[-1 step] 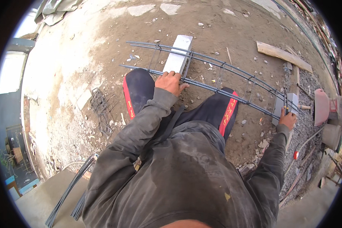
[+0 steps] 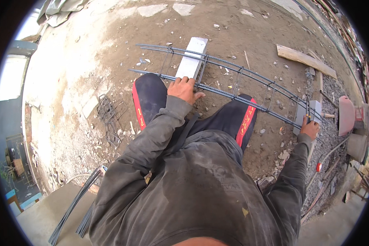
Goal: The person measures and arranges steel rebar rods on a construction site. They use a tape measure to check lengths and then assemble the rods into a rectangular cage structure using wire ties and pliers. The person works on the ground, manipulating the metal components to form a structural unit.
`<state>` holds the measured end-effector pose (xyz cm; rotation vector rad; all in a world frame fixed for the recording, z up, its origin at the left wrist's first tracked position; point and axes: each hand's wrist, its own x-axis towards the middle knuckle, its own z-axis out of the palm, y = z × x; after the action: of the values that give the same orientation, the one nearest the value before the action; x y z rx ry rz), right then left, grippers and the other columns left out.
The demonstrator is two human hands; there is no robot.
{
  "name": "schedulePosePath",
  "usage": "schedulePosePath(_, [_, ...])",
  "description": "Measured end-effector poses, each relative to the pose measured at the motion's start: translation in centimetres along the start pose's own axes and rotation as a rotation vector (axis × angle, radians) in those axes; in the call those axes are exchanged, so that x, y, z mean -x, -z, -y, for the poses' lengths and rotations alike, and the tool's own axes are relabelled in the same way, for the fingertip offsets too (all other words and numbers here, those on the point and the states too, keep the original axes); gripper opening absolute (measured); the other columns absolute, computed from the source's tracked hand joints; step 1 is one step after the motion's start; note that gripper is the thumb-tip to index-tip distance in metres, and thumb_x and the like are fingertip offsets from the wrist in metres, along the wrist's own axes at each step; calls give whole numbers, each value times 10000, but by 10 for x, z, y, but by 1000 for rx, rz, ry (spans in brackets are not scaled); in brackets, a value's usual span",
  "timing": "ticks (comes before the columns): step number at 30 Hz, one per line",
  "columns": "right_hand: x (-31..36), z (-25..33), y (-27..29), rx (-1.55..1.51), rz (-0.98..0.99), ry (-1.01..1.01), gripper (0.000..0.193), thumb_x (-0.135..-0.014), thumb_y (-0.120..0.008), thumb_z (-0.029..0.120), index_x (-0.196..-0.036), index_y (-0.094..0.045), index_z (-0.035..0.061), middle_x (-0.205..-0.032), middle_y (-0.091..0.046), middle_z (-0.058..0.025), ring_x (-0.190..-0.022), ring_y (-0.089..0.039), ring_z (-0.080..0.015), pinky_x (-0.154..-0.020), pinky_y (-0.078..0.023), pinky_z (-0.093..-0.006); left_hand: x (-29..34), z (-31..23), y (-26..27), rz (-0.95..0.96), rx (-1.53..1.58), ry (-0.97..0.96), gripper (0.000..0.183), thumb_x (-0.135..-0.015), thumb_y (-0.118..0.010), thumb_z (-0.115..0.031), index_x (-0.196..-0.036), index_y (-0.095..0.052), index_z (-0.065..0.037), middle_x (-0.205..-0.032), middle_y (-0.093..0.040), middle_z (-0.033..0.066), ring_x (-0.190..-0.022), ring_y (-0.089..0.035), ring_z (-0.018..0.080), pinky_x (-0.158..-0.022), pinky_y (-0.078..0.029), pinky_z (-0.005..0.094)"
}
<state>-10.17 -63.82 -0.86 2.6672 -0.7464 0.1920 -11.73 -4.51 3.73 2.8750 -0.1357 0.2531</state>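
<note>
A long rebar cage of ribbed steel bars, joined by thin square stirrups, stretches across in front of my knees. It rests on a white block at the left and a pale block at the right. My left hand curls its fingers over the near bars beside the white block, its thumb sticking out to the right. At the cage's right end my right hand is closed on slim pliers, their jaws pointing up at the bars. Whether the jaws grip anything is too small to see.
Loose bent stirrups lie on the dirt left of my knees. A bundle of steel rods sits at lower left. Planks, a pinkish container and a grey bucket stand at the right among gravel.
</note>
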Motion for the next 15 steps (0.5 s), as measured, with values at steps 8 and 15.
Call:
schedulePosePath(8, [11, -14, 17, -383, 31, -100, 657, -994, -455, 579, -1102, -628, -46, -1169, -581, -178, -997, -614, -284, -801, -546, -417, 2, -9, -19, 21, 259, 352, 387, -872, -702, -412, -869, -731, -26, -816, -701, 175, -755, -675, 362, -707, -520, 466])
schedulePosePath(15, [139, 93, 189, -1866, 648, 110, 443, -896, -639, 142, -1278, -488, -23, -1021, -574, -88, -727, -598, -167, -628, -504, -292, 7, 18, -45, 383, 941, 699, 443, -917, -679, -425, -852, -699, 12, -754, -700, 186, -770, -702, 356, -683, -547, 478])
